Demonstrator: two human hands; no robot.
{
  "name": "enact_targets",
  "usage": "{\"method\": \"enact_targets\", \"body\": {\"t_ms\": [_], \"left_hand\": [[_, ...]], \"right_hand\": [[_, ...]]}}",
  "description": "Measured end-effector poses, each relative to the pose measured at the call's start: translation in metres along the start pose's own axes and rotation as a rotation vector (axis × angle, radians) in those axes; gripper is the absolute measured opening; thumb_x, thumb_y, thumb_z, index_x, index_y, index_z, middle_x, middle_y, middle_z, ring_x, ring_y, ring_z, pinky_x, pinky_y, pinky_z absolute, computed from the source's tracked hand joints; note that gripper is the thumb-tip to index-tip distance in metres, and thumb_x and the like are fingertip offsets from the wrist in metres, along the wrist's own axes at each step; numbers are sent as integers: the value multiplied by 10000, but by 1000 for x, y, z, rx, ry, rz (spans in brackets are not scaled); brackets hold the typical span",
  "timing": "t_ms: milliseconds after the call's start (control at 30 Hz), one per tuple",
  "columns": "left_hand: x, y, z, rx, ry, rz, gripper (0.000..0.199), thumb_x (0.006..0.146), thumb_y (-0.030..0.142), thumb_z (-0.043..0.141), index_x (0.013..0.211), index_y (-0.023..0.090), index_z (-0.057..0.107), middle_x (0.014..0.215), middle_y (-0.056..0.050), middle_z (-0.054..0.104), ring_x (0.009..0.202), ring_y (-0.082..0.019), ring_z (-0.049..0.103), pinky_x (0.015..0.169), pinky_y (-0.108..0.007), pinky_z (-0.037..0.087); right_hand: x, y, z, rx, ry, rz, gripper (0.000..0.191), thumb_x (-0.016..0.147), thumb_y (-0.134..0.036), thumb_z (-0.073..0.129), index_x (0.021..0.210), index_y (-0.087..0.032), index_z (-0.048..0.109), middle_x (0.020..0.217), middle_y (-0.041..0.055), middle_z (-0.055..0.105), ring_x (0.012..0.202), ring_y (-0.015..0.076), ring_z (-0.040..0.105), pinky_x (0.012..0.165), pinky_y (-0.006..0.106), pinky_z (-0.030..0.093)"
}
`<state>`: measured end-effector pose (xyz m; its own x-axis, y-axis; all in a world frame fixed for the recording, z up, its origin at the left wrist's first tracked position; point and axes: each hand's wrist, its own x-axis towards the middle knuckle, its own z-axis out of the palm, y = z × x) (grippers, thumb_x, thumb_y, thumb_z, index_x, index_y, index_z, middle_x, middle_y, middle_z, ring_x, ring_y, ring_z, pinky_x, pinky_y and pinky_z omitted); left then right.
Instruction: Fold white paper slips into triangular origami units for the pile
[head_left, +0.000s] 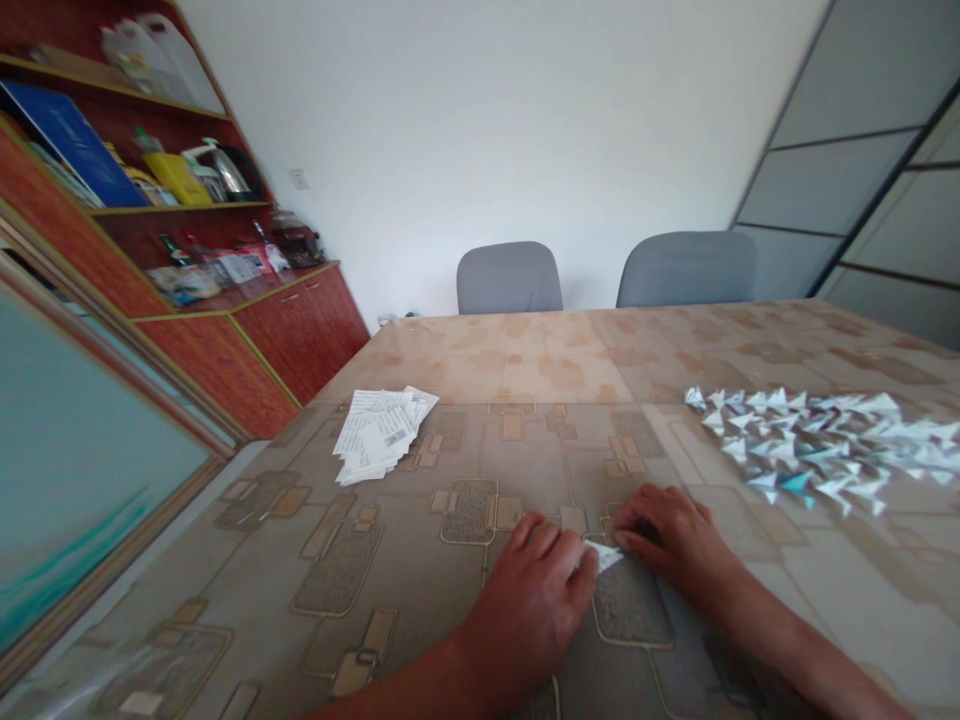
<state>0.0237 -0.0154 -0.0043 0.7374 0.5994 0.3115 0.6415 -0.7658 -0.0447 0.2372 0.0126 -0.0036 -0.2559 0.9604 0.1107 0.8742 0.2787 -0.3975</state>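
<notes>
Between my two hands, just above the table or on it, is a small white folded paper piece [604, 556] with a pointed right end. The thumb and fingers of my left hand [536, 590] close on its left side and cover part of it. My right hand [671, 535] is curled, with its fingertips pinched at the paper's right tip. To the left lies a loose stack of printed paper slips [381, 435]. Over on the right are several rows of folded paper triangles [810, 435], one of them partly teal.
A patterned cloth under a clear cover lies on the table [517, 360]. Two grey chairs [510, 277] stand at its far edge. At left is a red-brown cabinet [300, 335] with bottles, a kettle and boxes on its shelves; a sliding door [82, 450] stands nearer.
</notes>
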Motion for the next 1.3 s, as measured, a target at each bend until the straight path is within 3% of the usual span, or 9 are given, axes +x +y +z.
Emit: {"method": "enact_targets", "body": {"t_ms": [200,433,833,967,1100,1200,1300], "left_hand": [[-1,1,3,9,51,18,183,952,190,480,1081,129,594,837,-41,555,801,-214,500,864,-410,452],[-2,1,2,-4,73,19,221,949,172,467,1130,122,584,833,-45,562,802,-214,504,914,-435,442],[-2,3,4,7,43,-10,209,949,181,483,1128,153,588,847,-41,576,829,-218,521,957,-466,409],[-6,1,5,-19,42,-6,222,941,194,508,1146,143,577,871,-41,584,842,-220,519,912,-427,436],[-10,0,6,-34,86,3,193,929,179,527,1099,116,593,870,-44,589,829,-210,521,899,-401,441],[-10,2,7,-23,113,-21,166,932,159,511,1064,121,605,845,-37,584,806,-202,523,907,-411,437],[-10,3,7,-31,127,-25,163,939,167,498,1050,124,609,841,-34,585,791,-197,529,923,-427,431]], "right_hand": [[-1,-2,-4,95,-23,-35,68,779,-191,664,720,-222,676,757,16,673,785,223,591,726,341,398],[-3,-12,1,43,-38,-46,87,766,-156,691,714,-223,678,757,20,651,800,227,564,732,341,373],[1,-21,2,-40,-39,59,92,753,-173,644,686,-222,685,752,17,650,825,246,566,764,380,342],[3,-15,3,-48,-35,48,94,743,-145,650,703,-222,686,772,20,661,811,245,572,739,373,346],[0,-14,-2,-31,-44,-48,126,765,-100,663,744,-224,677,796,8,667,822,218,581,731,331,371],[-5,-23,-8,1,13,-263,137,838,-120,651,831,-253,684,838,-3,670,835,189,579,756,313,380],[-9,-33,-10,-30,95,-408,146,891,-171,625,788,-262,674,771,-17,667,790,183,571,776,333,367]]}}
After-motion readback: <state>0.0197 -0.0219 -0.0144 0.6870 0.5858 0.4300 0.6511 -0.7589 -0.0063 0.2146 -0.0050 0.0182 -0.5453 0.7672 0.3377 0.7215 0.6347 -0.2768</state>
